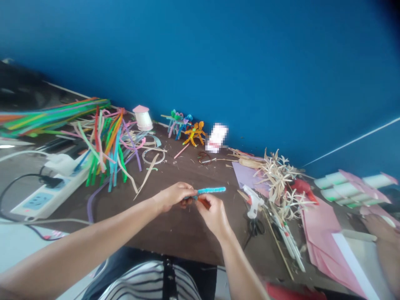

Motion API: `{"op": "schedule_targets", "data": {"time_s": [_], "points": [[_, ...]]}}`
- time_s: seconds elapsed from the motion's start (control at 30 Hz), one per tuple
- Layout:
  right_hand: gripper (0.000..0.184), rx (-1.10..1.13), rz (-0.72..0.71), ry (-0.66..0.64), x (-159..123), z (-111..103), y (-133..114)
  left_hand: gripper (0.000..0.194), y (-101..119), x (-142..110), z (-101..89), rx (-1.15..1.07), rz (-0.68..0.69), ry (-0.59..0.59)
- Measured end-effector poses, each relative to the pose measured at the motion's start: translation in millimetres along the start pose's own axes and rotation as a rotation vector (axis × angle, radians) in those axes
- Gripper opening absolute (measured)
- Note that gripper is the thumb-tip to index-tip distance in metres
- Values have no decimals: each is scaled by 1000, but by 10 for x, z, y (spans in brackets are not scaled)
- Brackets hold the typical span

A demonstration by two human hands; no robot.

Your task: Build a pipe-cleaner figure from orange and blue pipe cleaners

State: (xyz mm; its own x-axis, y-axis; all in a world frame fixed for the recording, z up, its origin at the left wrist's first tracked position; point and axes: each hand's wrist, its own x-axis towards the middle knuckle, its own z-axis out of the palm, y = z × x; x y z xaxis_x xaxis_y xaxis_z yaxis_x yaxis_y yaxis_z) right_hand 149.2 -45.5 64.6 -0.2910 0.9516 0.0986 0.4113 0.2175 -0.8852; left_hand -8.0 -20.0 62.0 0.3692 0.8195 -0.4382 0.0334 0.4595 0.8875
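Observation:
A bright blue fuzzy pipe cleaner [215, 190] sticks out to the right from between my two hands over the middle of the table. My left hand [175, 196] is closed, pinching its left end between thumb and fingers. Just below it, my right hand [215, 213] is closed with thumb and fingertips against the same pipe cleaner. An orange-brown patch shows between the right fingers; I cannot tell what it is. Beyond my hands stand an orange pipe-cleaner figure [195, 133] and a blue, green and purple one [177, 123].
Many coloured pipe cleaners [108, 146] lie left, near a power strip [50, 191] with cords. A small white paper house [143, 118] stands behind. Rightward are a glue gun [253, 201], scissors [255, 228], straw-like flowers [278, 175] and pink paper [321, 229]. Another person's hand [379, 227] is far right.

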Motion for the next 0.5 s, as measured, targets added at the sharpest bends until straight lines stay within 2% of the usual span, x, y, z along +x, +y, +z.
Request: {"op": "schedule_targets", "data": {"time_s": [0.13,0.2,0.33,0.5], "points": [[16,162,146,-157,30,-30,57,29,26,-28,2,175,112,38],[17,156,168,-167,41,-33,80,29,40,-31,12,240,125,51],[16,-42,67,-69,27,-9,56,29,21,-11,26,203,88,68],[16,-373,-94,32,-7,14,-27,29,-39,-5,18,-7,-84,36]]}}
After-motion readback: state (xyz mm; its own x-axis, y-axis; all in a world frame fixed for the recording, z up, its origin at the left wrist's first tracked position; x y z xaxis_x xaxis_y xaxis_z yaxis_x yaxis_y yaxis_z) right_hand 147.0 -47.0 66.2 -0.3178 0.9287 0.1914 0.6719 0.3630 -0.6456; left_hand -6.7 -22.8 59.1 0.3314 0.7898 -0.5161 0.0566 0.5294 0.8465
